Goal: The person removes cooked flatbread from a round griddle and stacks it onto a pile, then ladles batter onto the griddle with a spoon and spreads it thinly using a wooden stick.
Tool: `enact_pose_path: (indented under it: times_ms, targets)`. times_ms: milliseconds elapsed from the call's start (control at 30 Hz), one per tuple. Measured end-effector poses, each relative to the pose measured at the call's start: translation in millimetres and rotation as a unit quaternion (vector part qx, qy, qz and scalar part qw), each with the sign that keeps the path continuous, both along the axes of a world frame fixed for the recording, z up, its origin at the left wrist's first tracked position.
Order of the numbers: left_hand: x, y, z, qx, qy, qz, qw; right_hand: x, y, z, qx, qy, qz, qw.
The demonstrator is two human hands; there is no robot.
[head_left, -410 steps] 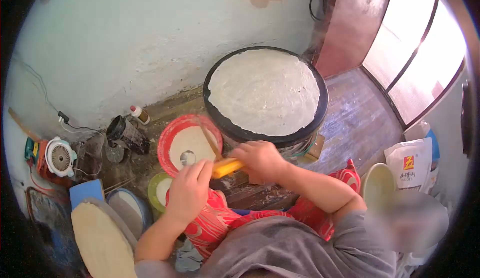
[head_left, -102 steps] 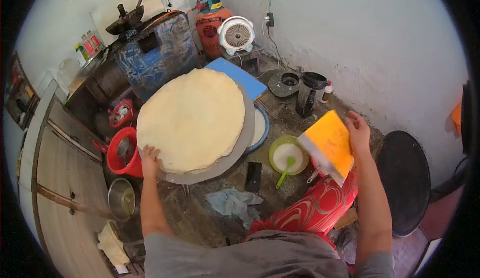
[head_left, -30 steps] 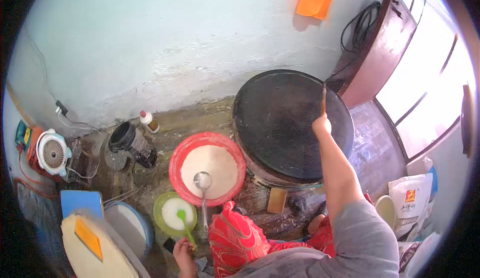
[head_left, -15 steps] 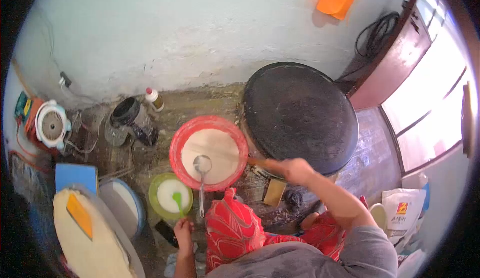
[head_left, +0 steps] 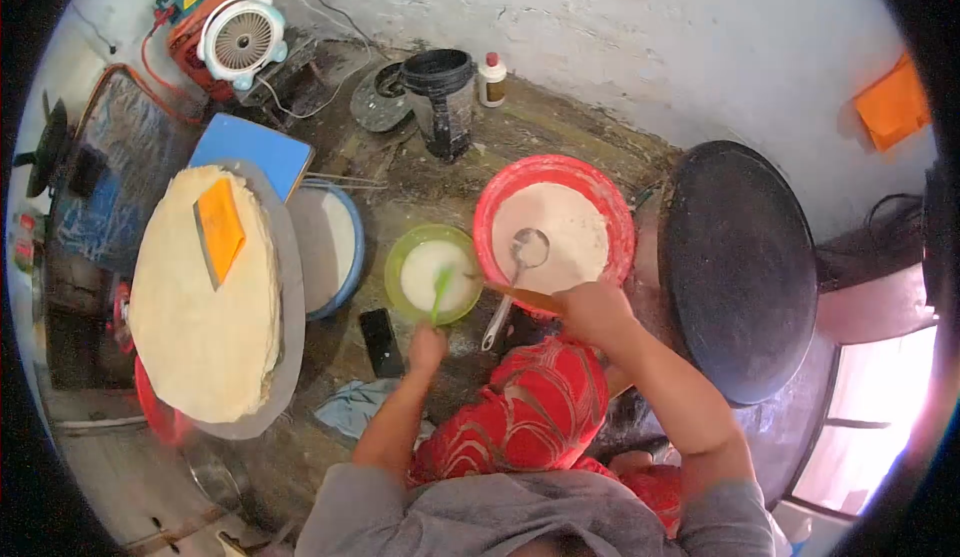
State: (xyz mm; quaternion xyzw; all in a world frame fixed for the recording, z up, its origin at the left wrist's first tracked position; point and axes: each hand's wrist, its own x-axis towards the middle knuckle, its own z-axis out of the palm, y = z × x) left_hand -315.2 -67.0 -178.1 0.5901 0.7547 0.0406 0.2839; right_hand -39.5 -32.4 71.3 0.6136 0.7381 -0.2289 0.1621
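Note:
My left hand (head_left: 428, 347) is closed on the handle of a bright green spatula (head_left: 441, 289), whose head dips into white liquid (head_left: 420, 275) in a green bowl (head_left: 393, 275). A long wooden tool (head_left: 520, 298) is gripped in my right hand (head_left: 595, 312). Its thin far end reaches over the right rim of that bowl; its exact shape is hard to make out. Just beyond my right hand stands a red basin (head_left: 622, 232) of pale batter (head_left: 575, 222). A metal ladle (head_left: 530, 247) rests in it, handle hanging over the near rim.
At right is a large round black griddle (head_left: 740, 277). To the left, a stack of thin flatbreads (head_left: 190, 327) carries an orange scraper (head_left: 224, 232). A phone (head_left: 380, 342), a cloth (head_left: 358, 402), a blue-rimmed tub (head_left: 358, 257), a dark bucket (head_left: 437, 107) and a fan (head_left: 243, 42) surround the bowls.
The view has swung left. My right hand has carried the wooden tool from beside the griddle to the green bowl. My left hand still holds the green spatula there.

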Motion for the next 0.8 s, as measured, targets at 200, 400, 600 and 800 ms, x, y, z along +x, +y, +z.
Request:
enact_pose_path:
  times_ms: [200,400,600,800]
  targets:
    - [-2,-27,81,0.018,-0.217,0.061,0.974,-19,26,-73,-0.013,0.097,-0.051,0.994]
    - [-18,-31,-11,0.050,-0.183,0.066,0.980,-14,19,-93,-0.045,0.125,-0.079,0.988]
    - [-21,13,-12,0.032,-0.194,0.213,0.957,-5,11,-91,-0.026,0.113,-0.041,0.992]
    - [1,-27,23,0.100,-0.221,0.089,0.966,-21,10,-95,0.055,-0.002,0.062,0.997]
